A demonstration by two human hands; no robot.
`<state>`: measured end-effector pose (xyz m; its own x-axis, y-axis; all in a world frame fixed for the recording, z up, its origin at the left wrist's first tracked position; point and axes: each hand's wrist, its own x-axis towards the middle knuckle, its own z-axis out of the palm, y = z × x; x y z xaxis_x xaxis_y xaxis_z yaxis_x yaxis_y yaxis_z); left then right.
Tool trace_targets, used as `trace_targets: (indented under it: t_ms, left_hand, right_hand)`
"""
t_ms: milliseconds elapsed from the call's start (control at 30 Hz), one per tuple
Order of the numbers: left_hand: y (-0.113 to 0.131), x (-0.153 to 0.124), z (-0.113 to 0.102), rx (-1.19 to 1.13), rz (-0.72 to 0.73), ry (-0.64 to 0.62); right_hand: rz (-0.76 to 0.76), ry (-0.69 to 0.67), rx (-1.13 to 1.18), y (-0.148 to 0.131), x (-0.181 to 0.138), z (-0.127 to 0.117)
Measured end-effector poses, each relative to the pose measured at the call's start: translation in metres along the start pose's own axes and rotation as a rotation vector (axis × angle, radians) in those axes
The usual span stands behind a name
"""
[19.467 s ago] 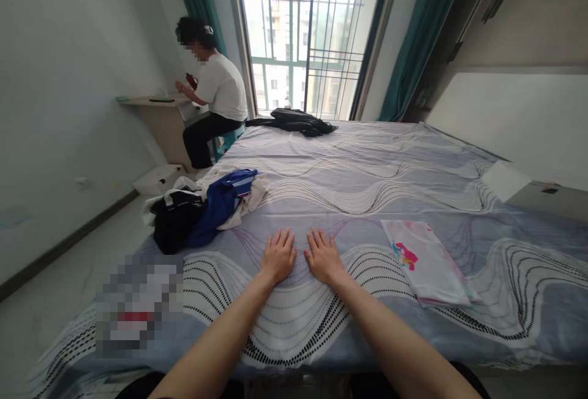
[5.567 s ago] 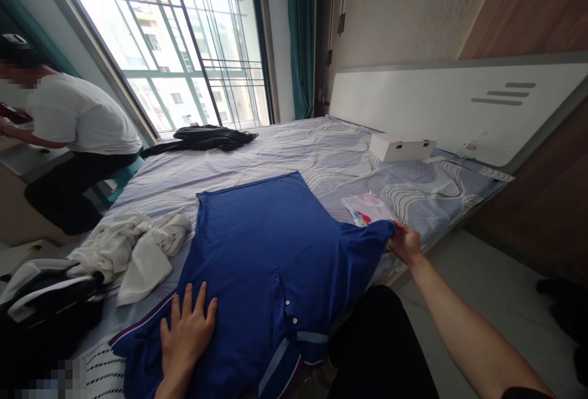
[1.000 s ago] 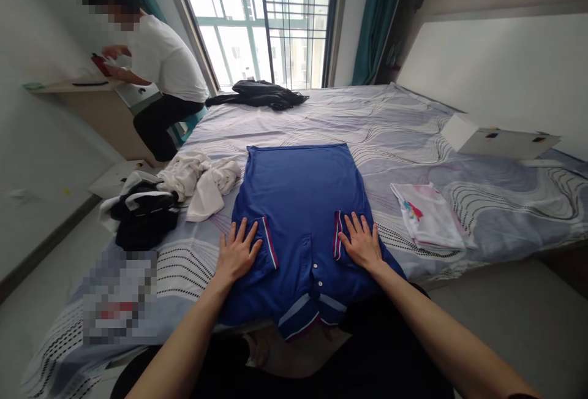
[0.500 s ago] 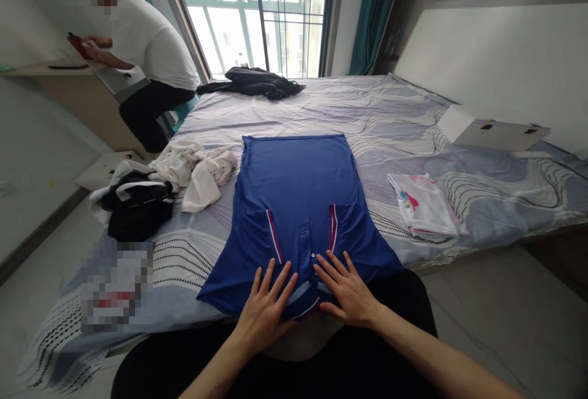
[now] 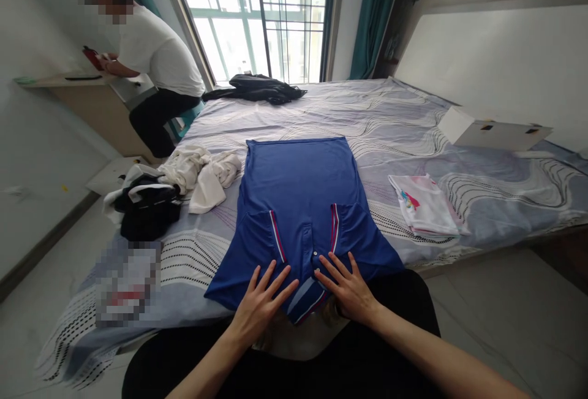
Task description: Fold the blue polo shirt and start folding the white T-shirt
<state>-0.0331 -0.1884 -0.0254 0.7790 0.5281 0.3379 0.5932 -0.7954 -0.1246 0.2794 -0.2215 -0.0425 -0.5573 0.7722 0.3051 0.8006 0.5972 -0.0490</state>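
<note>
A blue polo shirt [image 5: 301, 184] lies front side up on the bed, its collar towards me and its hem towards the window. Both sleeves are folded inward over the front, their striped cuffs on either side of the button placket. My left hand [image 5: 261, 298] rests on the shirt left of the collar, fingers spread. On the collar's right side lies my right hand [image 5: 349, 288], also flat with fingers apart. Neither hand grips the cloth. The collar, edged in white and red, hangs at the bed's near edge between my hands.
A folded white garment with a colourful print [image 5: 423, 204] lies to the right. White clothes [image 5: 215, 178] and a black piece [image 5: 149, 209] are heaped left. Black clothing [image 5: 261, 87] lies by the window. A white box [image 5: 493, 128] stands right. A person [image 5: 165, 49] sits at a desk.
My hands have stayed flat on the shirt with only a slight shift. The collar has turned a little between them. The whole view has moved slightly.
</note>
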Motion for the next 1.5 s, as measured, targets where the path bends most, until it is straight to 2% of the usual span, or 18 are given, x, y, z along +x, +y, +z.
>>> trace_targets:
  t_ms: [133,233,300,433,500,567,667,800,933,1033,1133,1300,1400,1500]
  left_hand:
    - [-0.012,-0.001,-0.007,-0.146,-0.007,-0.087]
    - [-0.028,0.002,-0.02,-0.331,-0.067,-0.208]
    - [-0.038,0.003,-0.028,-0.423,-0.087,-0.245]
    - [-0.043,-0.005,-0.03,-0.372,0.012,-0.302]
    - [-0.037,-0.012,-0.025,-0.247,0.048,-0.293]
    - [-0.027,-0.016,-0.02,-0.11,0.052,-0.236]
    - [-0.014,-0.017,-0.014,0.018,0.043,-0.131]
    - [-0.009,-0.015,-0.009,-0.016,-0.011,-0.019]
    - [-0.019,-0.016,-0.008,-0.107,-0.002,-0.102]
    - [-0.024,-0.015,-0.01,-0.116,0.015,-0.175]
    - [-0.022,-0.011,-0.01,-0.036,0.005,-0.167]
    - [-0.021,-0.011,-0.006,-0.009,0.035,-0.07]
    - [-0.026,-0.014,-0.009,-0.165,0.009,-0.143]
    - [-0.035,-0.006,-0.023,-0.444,-0.151,-0.239]
  right_hand:
    - [0.005,-0.016,0.098,0.007,0.006,-0.011]
    - [0.04,-0.086,0.289,0.015,0.013,-0.032]
    - [0.056,-0.139,0.411,0.021,0.016,-0.048]
    - [-0.009,-0.266,0.432,0.03,0.009,-0.063]
    - [-0.059,-0.301,0.344,0.031,-0.002,-0.057]
    - [-0.083,-0.28,0.234,0.028,-0.013,-0.044]
    - [-0.051,-0.128,0.065,0.02,-0.025,-0.019]
    - [0.013,0.086,-0.011,0.01,-0.021,0.004]
    - [0.006,0.075,0.065,0.012,-0.01,-0.002]
    - [-0.032,-0.045,0.089,0.017,-0.009,-0.015]
    - [-0.057,-0.128,0.068,0.021,-0.015,-0.018]
    - [-0.001,0.034,-0.031,0.02,-0.017,0.001]
    - [0.025,0.088,0.025,0.019,-0.013,0.002]
    - [0.05,0.038,0.22,0.026,-0.002,-0.015]
